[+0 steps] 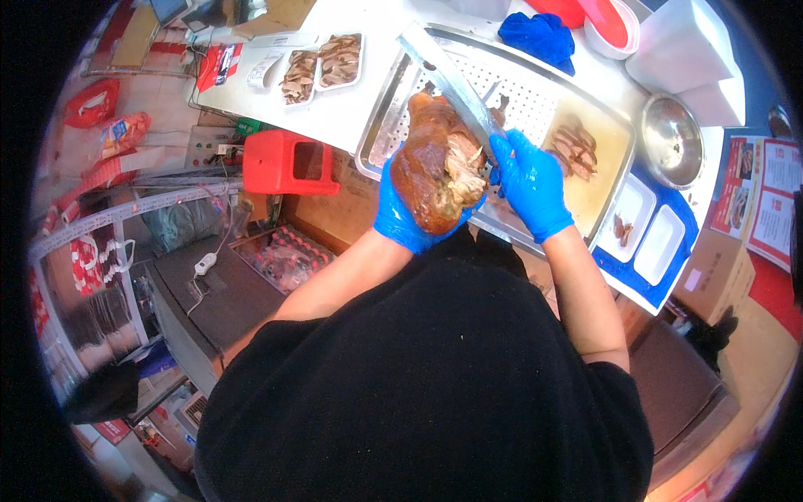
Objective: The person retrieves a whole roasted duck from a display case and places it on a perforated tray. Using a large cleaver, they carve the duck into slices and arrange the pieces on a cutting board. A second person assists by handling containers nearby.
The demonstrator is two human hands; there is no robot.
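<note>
My left hand [401, 216], in a blue glove, holds a browned roast bird [426, 169] from below, its pale meat laid bare on the right side. My right hand [532, 185], gloved the same way, grips a long wide-bladed knife [448, 81]; the blade slants up to the left across the bird's upper right edge. Beneath them lies a metal tray [370, 141] with a perforated insert [527, 88]. On a yellowish cutting board [593, 207] at the tray's right end sit sliced pieces of meat [572, 147]. The knife's handle is mostly hidden by my fingers.
Two white trays of sliced meat [339, 59] stand at the upper left. A blue cloth [538, 37] lies behind the metal tray. Right of it are a steel bowl [672, 141] and white foam trays [660, 245] on a blue towel. A red plastic stool [276, 162] is below the table's left edge.
</note>
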